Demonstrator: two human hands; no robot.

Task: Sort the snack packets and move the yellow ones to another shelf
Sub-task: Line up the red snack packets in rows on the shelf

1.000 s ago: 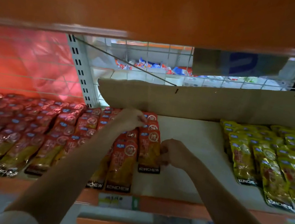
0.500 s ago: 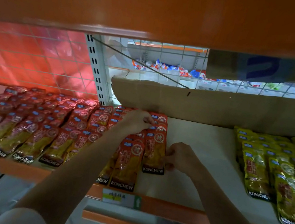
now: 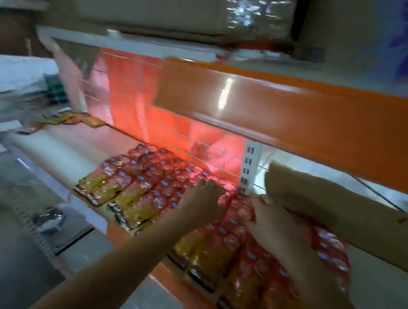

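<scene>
The view has swung left and tilted since a moment ago: the yellow packets that lay at the right of the shelf are now out of frame, and only the red packets (image 3: pixel 156 189) fill the shelf (image 3: pixel 67 151). At far left, a few stray packets (image 3: pixel 82 120) lie blurred on the far end of the board. The red rows run in overlapping files, each packet's long axis pointing from the far mesh back toward the near orange lip, dark bottom bands nearest the viewer.

The left hand (image 3: pixel 201 201), which was pinching at a packet top, now lies flat with fingers straight and together, pressing on the red rows. The right hand (image 3: pixel 270 221) has moved from the bare board onto the near file of red packets, just under the cardboard sheet (image 3: pixel 346 213); its fingers are hidden behind its back, so its grip cannot be told.

Judging by this, the person is tidying the red stock, and the yellow packets' move to another shelf remains to be done.
</scene>
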